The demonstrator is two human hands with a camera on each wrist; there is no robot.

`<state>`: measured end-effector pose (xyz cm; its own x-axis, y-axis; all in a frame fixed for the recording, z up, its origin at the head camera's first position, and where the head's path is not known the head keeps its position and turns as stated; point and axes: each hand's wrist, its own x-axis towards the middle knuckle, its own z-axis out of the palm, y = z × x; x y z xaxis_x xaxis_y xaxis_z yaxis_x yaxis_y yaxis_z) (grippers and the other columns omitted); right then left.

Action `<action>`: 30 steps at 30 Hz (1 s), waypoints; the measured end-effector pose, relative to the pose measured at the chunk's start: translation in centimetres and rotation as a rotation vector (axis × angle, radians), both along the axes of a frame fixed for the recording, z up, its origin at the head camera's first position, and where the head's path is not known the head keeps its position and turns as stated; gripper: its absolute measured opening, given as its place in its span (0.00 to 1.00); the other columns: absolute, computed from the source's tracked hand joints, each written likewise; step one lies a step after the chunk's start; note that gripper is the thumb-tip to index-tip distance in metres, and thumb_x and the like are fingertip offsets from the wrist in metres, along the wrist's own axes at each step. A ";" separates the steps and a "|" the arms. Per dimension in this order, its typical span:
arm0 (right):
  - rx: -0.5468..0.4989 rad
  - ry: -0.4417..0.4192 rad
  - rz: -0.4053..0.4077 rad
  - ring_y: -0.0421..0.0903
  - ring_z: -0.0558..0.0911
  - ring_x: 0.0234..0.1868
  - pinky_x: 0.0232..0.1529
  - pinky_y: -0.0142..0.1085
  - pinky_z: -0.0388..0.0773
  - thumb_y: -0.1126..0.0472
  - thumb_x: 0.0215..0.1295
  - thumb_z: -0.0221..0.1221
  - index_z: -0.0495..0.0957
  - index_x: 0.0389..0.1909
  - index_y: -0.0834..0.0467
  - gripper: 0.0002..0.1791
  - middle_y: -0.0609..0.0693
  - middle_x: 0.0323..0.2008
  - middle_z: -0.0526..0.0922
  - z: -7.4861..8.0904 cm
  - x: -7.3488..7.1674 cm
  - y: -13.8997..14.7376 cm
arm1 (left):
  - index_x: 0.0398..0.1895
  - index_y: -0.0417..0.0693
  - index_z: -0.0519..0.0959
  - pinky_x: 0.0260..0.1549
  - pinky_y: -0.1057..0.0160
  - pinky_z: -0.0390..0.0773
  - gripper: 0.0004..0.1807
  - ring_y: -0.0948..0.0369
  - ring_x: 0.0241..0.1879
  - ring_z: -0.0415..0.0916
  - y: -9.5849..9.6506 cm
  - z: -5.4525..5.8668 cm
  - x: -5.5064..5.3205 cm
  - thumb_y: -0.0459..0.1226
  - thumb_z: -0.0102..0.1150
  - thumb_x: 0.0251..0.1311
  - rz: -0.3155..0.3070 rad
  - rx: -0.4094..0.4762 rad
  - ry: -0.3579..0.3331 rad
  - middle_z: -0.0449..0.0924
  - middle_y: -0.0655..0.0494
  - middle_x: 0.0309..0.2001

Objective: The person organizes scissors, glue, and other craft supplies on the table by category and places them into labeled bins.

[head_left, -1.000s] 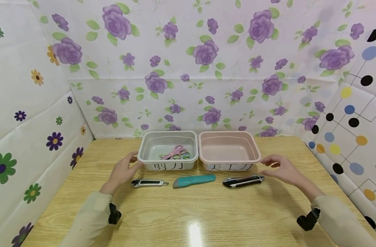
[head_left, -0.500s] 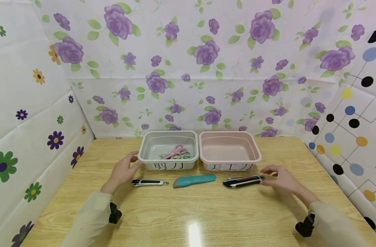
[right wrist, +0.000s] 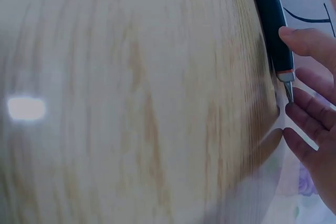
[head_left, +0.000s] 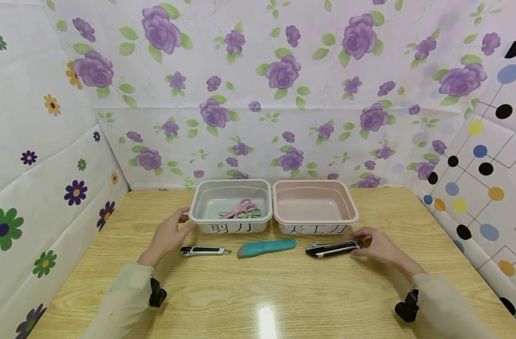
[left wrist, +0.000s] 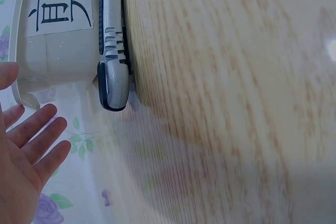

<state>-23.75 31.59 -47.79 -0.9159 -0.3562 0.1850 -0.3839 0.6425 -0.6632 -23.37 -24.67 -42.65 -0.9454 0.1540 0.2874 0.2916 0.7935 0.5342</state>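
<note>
In the head view, my left hand (head_left: 167,235) rests at the left end of the grey plastic basket (head_left: 228,228), fingers loosely spread, thumb at its front corner. Pink-handled scissors (head_left: 242,208) and other scissors lie inside. My right hand (head_left: 378,245) reaches over the right end of a black-and-silver utility knife (head_left: 331,248) lying on the table. Its thumb (right wrist: 302,40) overlaps the handle's edge in the right wrist view, while the other fingers spread loosely beside the metal tip. A teal utility knife (head_left: 266,248) and a silver-and-black one (head_left: 204,251) lie to its left.
A pink basket (head_left: 315,221) with a labelled front stands beside the grey one, against the floral backdrop (head_left: 258,141). The wooden table (head_left: 224,296) runs toward me, with patterned cloth walls on both sides.
My right hand has moved left, from beside the pink basket's corner to the right end of the black-and-silver utility knife. My left hand, the knives and the baskets have stayed put.
</note>
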 end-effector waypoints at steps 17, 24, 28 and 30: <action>0.088 0.039 0.021 0.43 0.75 0.37 0.40 0.35 0.73 0.61 0.37 0.72 0.81 0.37 0.58 0.20 0.47 0.35 0.78 -0.6 -0.4 -1.1 | 0.61 0.39 0.63 0.46 0.41 0.70 0.29 0.42 0.49 0.72 -0.1 -0.1 -0.1 0.47 0.51 0.62 0.013 0.000 -0.050 0.77 0.39 0.47; 0.057 -0.044 0.036 0.41 0.74 0.31 0.31 0.31 0.74 0.59 0.39 0.72 0.80 0.35 0.58 0.19 0.47 0.31 0.76 -0.3 0.0 -0.9 | 0.62 0.39 0.63 0.46 0.41 0.70 0.30 0.42 0.49 0.72 -0.1 -0.2 -0.1 0.47 0.51 0.62 0.014 -0.002 -0.048 0.76 0.38 0.48; 0.042 -0.043 0.048 0.41 0.74 0.31 0.31 0.31 0.74 0.58 0.41 0.71 0.80 0.36 0.58 0.19 0.47 0.30 0.76 -0.1 0.4 -0.9 | 0.62 0.39 0.63 0.46 0.41 0.70 0.30 0.42 0.49 0.72 -0.1 -0.1 -0.1 0.47 0.51 0.62 0.015 0.002 -0.049 0.77 0.38 0.48; 0.035 -0.034 0.047 0.40 0.75 0.32 0.31 0.31 0.75 0.58 0.43 0.71 0.80 0.37 0.58 0.18 0.47 0.31 0.77 0.0 0.7 -1.0 | 0.62 0.38 0.63 0.46 0.41 0.70 0.30 0.41 0.49 0.72 -0.1 -0.1 0.0 0.47 0.51 0.62 0.011 -0.001 -0.041 0.77 0.38 0.47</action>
<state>-23.04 30.62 -47.84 -0.9037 -0.4045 0.1407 -0.3915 0.6471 -0.6542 -23.38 -24.81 -42.71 -0.9580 0.1435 0.2485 0.2607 0.7971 0.5447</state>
